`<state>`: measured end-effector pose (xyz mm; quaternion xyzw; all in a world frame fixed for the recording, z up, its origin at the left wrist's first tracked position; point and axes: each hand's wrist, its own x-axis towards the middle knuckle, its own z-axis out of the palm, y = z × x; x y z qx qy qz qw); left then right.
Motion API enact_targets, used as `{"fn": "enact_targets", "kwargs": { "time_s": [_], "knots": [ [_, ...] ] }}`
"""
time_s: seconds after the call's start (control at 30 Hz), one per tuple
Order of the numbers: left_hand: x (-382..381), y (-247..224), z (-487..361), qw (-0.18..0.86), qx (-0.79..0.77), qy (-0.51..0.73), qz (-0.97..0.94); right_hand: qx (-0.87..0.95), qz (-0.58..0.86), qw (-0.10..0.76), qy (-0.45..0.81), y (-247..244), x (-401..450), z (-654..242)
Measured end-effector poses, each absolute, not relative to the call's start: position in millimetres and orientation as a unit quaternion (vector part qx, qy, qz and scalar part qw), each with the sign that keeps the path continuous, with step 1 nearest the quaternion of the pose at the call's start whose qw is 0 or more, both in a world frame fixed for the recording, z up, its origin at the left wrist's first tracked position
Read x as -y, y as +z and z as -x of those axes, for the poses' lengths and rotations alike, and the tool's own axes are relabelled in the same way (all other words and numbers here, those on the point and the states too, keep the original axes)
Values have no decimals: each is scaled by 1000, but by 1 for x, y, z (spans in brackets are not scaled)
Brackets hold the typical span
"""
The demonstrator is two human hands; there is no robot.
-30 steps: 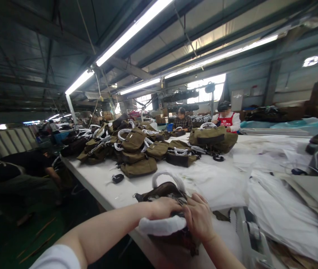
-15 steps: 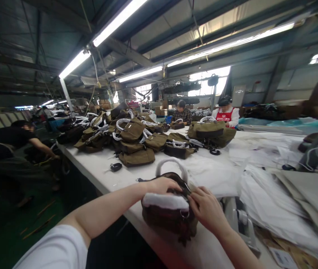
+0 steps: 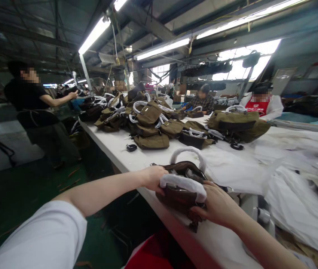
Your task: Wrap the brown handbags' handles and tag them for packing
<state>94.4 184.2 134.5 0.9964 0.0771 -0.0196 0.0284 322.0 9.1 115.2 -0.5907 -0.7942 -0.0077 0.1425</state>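
Note:
A dark brown handbag stands on the near edge of the white table, its top open and some clear or grey material showing inside. Pale wrapping covers both of its arched handles; the near handle lies across the opening, while the far one stands up. My left hand grips the bag's left end, its fingertips partly hidden behind the near handle. On the right end, my right hand is closed around the side, thumb at the front near a dark hanging charm.
A heap of olive bags covers the far left of the table. A black coiled strap lies nearer. White sheets spread on the right. One person stands at left; two others sit across the table.
My left hand has come out of the bag's opening to its left end. My right hand has moved from the rim onto the right side. The person at left has straightened up.

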Motion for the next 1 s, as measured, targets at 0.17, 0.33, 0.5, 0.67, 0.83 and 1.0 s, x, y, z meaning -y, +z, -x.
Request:
{"fn": "enact_targets", "kwargs": {
  "time_s": [0.17,0.33,0.5,0.67,0.83,1.0],
  "knots": [
    [-189,130,-118,46,-164,-59,-984,795,597,71,-82,100,-29,-329],
    [-199,132,-134,41,-220,-91,-970,738,665,102,-51,96,-29,-338],
    [-192,128,-128,29,-239,-68,-968,657,677,322,-78,95,-6,-363],
    [-188,158,-110,126,-204,-91,-967,506,796,332,-21,89,6,-394],
    [-212,214,-111,349,-115,-105,-924,457,735,455,211,74,-1,-396],
    [-210,215,-154,538,-118,-106,-828,436,711,507,219,68,-4,-389]
  ]
}}
